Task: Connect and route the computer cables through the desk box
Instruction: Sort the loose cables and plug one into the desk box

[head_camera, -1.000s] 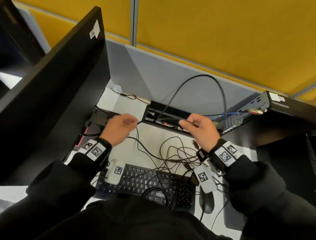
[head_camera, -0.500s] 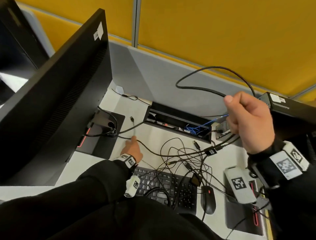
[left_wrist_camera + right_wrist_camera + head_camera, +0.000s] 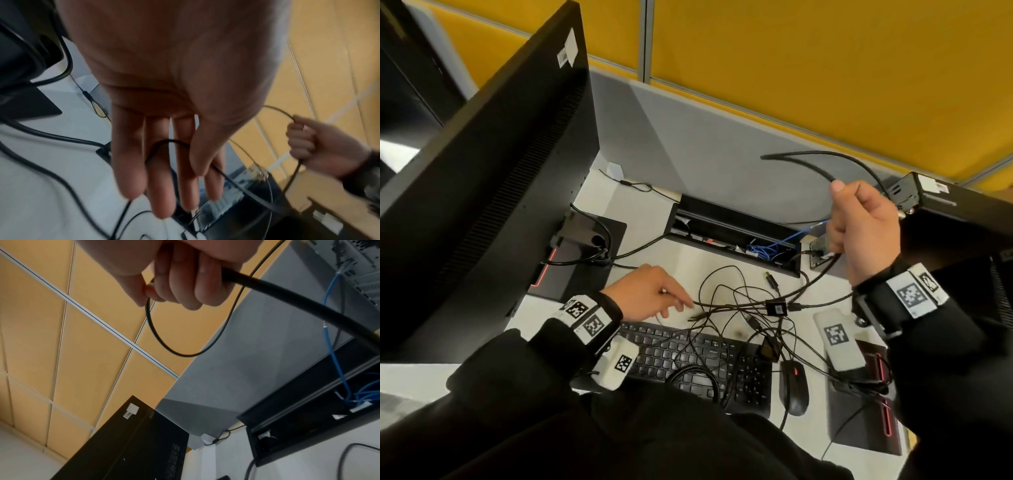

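My right hand [image 3: 854,219] is raised over the desk's right side, fist closed round a thick black cable [image 3: 808,156] that loops up and left above it; the same grip shows in the right wrist view [image 3: 180,280] on the cable [image 3: 287,292]. The open black desk box [image 3: 722,214] is sunk in the desk below, with blue cables [image 3: 774,245] inside. My left hand [image 3: 671,303] lies low on the desk at the edge of a tangle of thin black cables [image 3: 750,308]. In the left wrist view its thumb [image 3: 197,155] pinches one thin cable [image 3: 164,141] against nearly straight fingers.
A large black monitor [image 3: 493,164] on its stand fills the left. A small black computer [image 3: 945,212] sits at the right. A keyboard [image 3: 664,349] and mouse [image 3: 792,387] lie at the desk's front, partly under cables. A grey and yellow partition [image 3: 722,147] stands behind.
My right hand lifted the thick cable from the desk box up and to the right. My left hand dropped to the desk, then slid right into the tangle.
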Demonstrator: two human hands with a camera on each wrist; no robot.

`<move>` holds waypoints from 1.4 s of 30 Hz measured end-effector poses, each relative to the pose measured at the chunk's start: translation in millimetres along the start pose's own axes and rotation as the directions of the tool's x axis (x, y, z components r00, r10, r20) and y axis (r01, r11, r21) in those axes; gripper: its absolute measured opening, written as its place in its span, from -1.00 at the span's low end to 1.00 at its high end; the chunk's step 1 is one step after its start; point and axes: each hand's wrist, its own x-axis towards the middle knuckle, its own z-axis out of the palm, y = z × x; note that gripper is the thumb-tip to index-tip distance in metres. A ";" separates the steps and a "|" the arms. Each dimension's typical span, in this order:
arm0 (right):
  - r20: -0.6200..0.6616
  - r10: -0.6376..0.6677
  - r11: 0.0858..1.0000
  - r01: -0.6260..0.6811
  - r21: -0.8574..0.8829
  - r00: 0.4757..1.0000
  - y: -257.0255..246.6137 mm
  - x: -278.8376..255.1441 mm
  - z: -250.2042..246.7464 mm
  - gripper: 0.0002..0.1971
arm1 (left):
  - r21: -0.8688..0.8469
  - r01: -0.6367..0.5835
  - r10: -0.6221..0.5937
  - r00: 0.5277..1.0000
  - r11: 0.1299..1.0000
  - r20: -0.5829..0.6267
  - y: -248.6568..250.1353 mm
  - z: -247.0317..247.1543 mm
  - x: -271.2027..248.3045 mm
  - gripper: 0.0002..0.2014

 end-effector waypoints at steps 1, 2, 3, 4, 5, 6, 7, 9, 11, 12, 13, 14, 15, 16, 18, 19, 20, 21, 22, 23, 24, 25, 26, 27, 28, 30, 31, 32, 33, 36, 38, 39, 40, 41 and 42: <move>-0.029 -0.003 1.000 0.003 0.028 1.000 -3.2 2.0 1.0 -0.60 | 0.114 0.018 -0.024 0.998 0.993 0.054 -3.3 5.0 0.9 -0.68; -0.054 -0.006 0.998 0.009 0.055 0.999 -6.3 4.3 1.7 -0.61 | 0.229 0.032 -0.054 0.995 0.973 0.087 -7.8 10.9 3.2 -0.68; -0.071 -0.008 0.997 0.014 0.081 0.997 -9.4 6.3 2.1 -0.62 | 0.332 0.046 -0.081 0.992 0.942 0.092 -12.5 16.9 5.1 -0.68; -0.084 -0.006 0.994 0.015 0.107 0.996 -12.6 7.8 2.4 -0.63 | 0.417 0.061 -0.103 0.992 0.907 0.079 -19.6 22.8 8.5 -0.66; -0.093 -0.002 0.991 0.014 0.134 0.996 -15.8 8.7 2.4 -0.63 | 0.473 0.076 -0.126 0.989 0.878 0.075 -27.5 27.8 13.0 -0.61; -0.099 0.005 0.987 0.011 0.160 0.995 -18.7 9.0 2.1 -0.63 | 0.494 0.084 -0.152 0.983 0.865 0.100 -35.0 30.7 18.5 -0.55; -0.102 0.011 0.983 0.008 0.183 0.995 -21.3 8.6 1.6 -0.62 | 0.479 0.078 -0.161 0.978 0.874 0.135 -40.0 30.8 23.3 -0.51; -0.094 0.014 0.976 0.007 0.219 0.995 -24.8 6.9 -0.2 -0.60 | 0.372 0.068 -0.130 0.981 0.926 0.145 -43.9 24.9 33.2 -0.52; -0.068 0.015 0.968 0.002 0.250 0.998 -27.7 6.3 -0.6 -0.59 | 0.343 0.085 -0.088 0.996 0.935 -0.006 -42.5 17.2 47.3 -0.58; -0.050 0.018 0.964 -0.004 0.265 0.999 -29.8 6.3 1.2 -0.59 | 0.383 0.126 -0.088 0.989 0.915 -0.115 -41.2 14.8 54.6 -0.59; -0.030 0.021 0.960 -0.012 0.279 0.999 -32.3 6.6 4.6 -0.60 | 0.446 0.173 -0.090 0.975 0.878 -0.201 -39.3 14.3 60.9 -0.58; -0.004 0.020 0.956 -0.018 0.294 1.000 -35.4 7.4 9.6 -0.62 | 0.508 0.190 -0.080 0.970 0.840 -0.231 -35.4 15.5 65.7 -0.55; 0.029 0.012 0.952 -0.020 0.306 1.000 -39.0 8.3 16.5 -0.66 | 0.543 0.156 -0.053 0.978 0.825 -0.202 -32.2 19.6 70.0 -0.49; 0.071 -0.004 0.950 -0.019 0.313 0.998 -42.4 9.6 24.7 -0.69 | 0.547 0.094 -0.024 0.991 0.832 -0.134 -27.3 25.3 73.5 -0.43; 0.175 -0.060 0.953 0.004 0.303 0.983 -49.2 12.8 41.5 -0.75 | 0.535 -0.014 0.011 1.000 0.845 0.008 -14.8 38.6 78.6 -0.40; 0.227 -0.092 0.957 0.023 0.290 0.969 -51.5 15.0 49.1 -0.80 | 0.542 -0.051 0.023 0.998 0.839 0.058 -9.7 45.2 80.9 -0.47; 0.279 -0.124 0.960 0.044 0.277 0.952 -53.3 17.2 55.6 -0.87 | 0.554 -0.074 0.032 0.996 0.829 0.085 -5.4 50.8 82.9 -0.56; 0.333 -0.148 0.961 0.056 0.269 0.931 -54.3 19.0 60.8 -0.92 | 0.562 -0.090 0.043 0.994 0.822 0.096 -1.8 54.8 85.0 -0.64; 0.383 -0.164 0.963 0.064 0.262 0.909 -54.9 20.1 64.8 -0.87 | 0.560 -0.093 0.051 0.995 0.824 0.090 2.5 55.9 85.8 -0.65; 0.434 -0.176 0.966 0.069 0.251 0.883 -54.1 21.3 66.9 -0.78 | 0.548 -0.094 0.072 0.996 0.831 0.062 6.1 53.9 86.8 -0.65; 0.484 -0.182 0.970 0.075 0.233 0.856 -52.1 22.1 67.2 -0.69 | 0.526 -0.084 0.094 0.996 0.846 0.008 10.2 48.9 87.3 -0.65; 0.526 -0.180 0.976 0.086 0.199 0.831 -49.1 22.3 66.1 -0.63 | 0.490 -0.073 0.119 0.991 0.869 -0.064 12.9 42.1 88.1 -0.66; 0.554 -0.171 0.983 0.105 0.149 0.815 -44.7 22.4 63.6 -0.62 | 0.441 -0.057 0.129 0.983 0.896 -0.134 16.1 33.4 88.4 -0.69; 0.568 -0.158 0.987 0.137 0.081 0.808 -39.7 22.3 60.8 -0.65 | 0.381 -0.046 0.128 0.973 0.923 -0.191 19.3 24.5 88.2 -0.72; 0.573 -0.151 0.984 0.178 0.008 0.805 -34.3 21.6 57.9 -0.71 | 0.317 -0.043 0.121 0.965 0.947 -0.233 22.9 15.8 88.1 -0.75; 0.550 -0.178 0.961 0.265 -0.082 0.816 -24.7 18.6 53.2 -0.81 | 0.216 -0.070 0.133 0.948 0.974 -0.289 30.8 0.1 86.0 -0.78; 0.504 -0.215 0.949 0.301 -0.096 0.836 -21.1 16.1 50.7 -0.85 | 0.188 -0.096 0.152 0.939 0.977 -0.310 34.7 -5.5 84.8 -0.79; 0.430 -0.262 0.939 0.332 -0.096 0.864 -18.6 14.9 48.4 -0.88 | 0.179 -0.114 0.167 0.933 0.977 -0.318 37.9 -10.0 83.5 -0.80; 0.332 -0.315 0.929 0.361 -0.086 0.889 -17.4 14.8 45.1 -0.90 | 0.178 -0.121 0.173 0.932 0.977 -0.319 39.8 -12.9 82.7 -0.80; 0.079 -0.453 0.886 0.458 -0.065 0.888 -16.4 24.6 26.5 -0.83 | 0.137 -0.109 0.146 0.942 0.985 -0.302 38.0 -13.2 80.1 -0.77; 0.007 -0.440 0.895 0.439 -0.083 0.898 -10.2 34.9 13.4 -0.78 | 0.102 -0.128 0.152 0.950 0.987 -0.273 34.3 -9.8 78.5 -0.78; 0.007 -0.355 0.931 0.355 -0.083 0.935 -3.3 39.6 10.1 -0.78 | 0.086 -0.141 0.159 0.952 0.986 -0.263 33.2 -8.7 77.7 -0.79; 0.041 -0.209 0.975 0.212 -0.073 0.977 5.4 42.4 10.3 -0.78 | 0.062 -0.156 0.167 0.952 0.986 -0.255 33.2 -8.3 77.0 -0.79; 0.120 -0.031 0.996 0.040 -0.074 0.992 18.3 43.2 13.9 -0.77 | 0.033 -0.175 0.177 0.952 0.984 -0.250 34.3 -8.5 75.9 -0.80; 0.229 0.127 0.989 -0.105 -0.105 0.965 32.4 42.4 20.3 -0.75 | 0.013 -0.190 0.188 0.951 0.982 -0.245 36.8 -9.4 74.3 -0.80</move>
